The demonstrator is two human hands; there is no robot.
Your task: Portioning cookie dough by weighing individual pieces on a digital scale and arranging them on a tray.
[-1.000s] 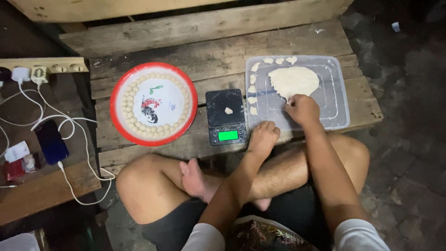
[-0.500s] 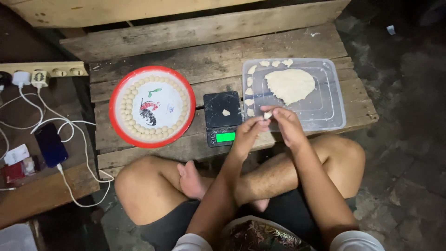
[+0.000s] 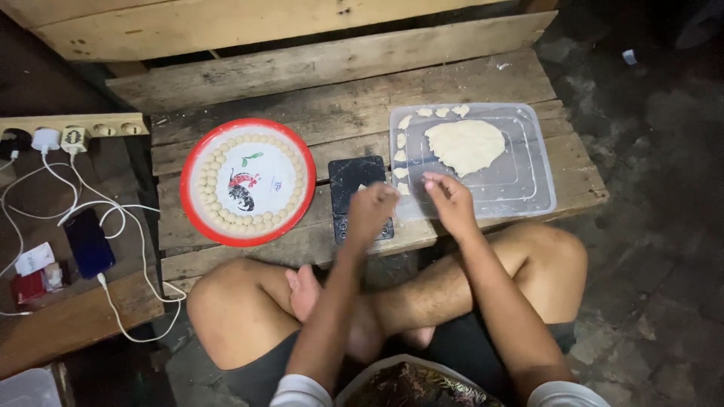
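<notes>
Pale dough [image 3: 466, 145] lies on the lid [image 3: 528, 188] near both hands; left hand [image 3: 371, 213] hovers curled over the scale [image 3: 354, 181], right hand [image 3: 450, 202] pinches narrowly, contents unclear.

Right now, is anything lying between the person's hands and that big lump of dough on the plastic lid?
Nothing visible does. The right hand hovers over the clear lid, with only bare lid between it and the dough lump. The left hand is over the black scale.
</notes>
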